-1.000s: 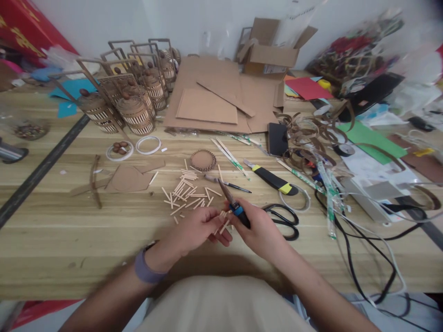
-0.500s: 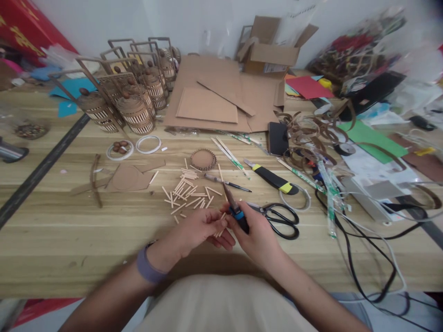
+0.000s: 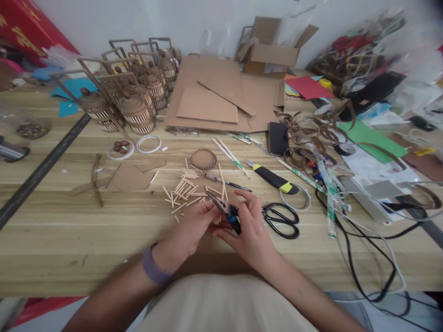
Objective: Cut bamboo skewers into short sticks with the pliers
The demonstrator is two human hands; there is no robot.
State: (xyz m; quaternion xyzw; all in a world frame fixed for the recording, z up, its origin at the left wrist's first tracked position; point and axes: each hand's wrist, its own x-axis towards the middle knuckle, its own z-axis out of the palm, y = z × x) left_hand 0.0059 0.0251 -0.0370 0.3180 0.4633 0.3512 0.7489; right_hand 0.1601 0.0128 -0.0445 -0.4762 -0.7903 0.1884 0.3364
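Observation:
My right hand (image 3: 251, 226) is closed around a pair of pliers (image 3: 224, 208) with black-and-blue handles. The jaws point up and left, above the fingers of my left hand (image 3: 194, 223). That hand pinches several short wooden sticks (image 3: 217, 220), partly hidden behind the pliers. Just beyond it lies a loose pile of cut sticks (image 3: 190, 173). A longer stick (image 3: 222, 177) stretches up from near the pliers. Behind the pile sits a small cardboard disc (image 3: 203, 160) with a ridged rim, and beside it a pen (image 3: 238, 186).
Black-handled scissors (image 3: 266, 211) and a utility knife (image 3: 272, 179) lie right of my hands. Several lidded stick baskets (image 3: 136, 113) stand at back left. Cardboard sheets (image 3: 207, 106) lie at the back. Brown strip coils (image 3: 304, 129) and cables (image 3: 351, 258) crowd the right side.
The pliers have swung left and lower, so their jaws now lie over my left fingers. Some fingers of my right hand have lifted and spread. A longer stick shows more clearly near them.

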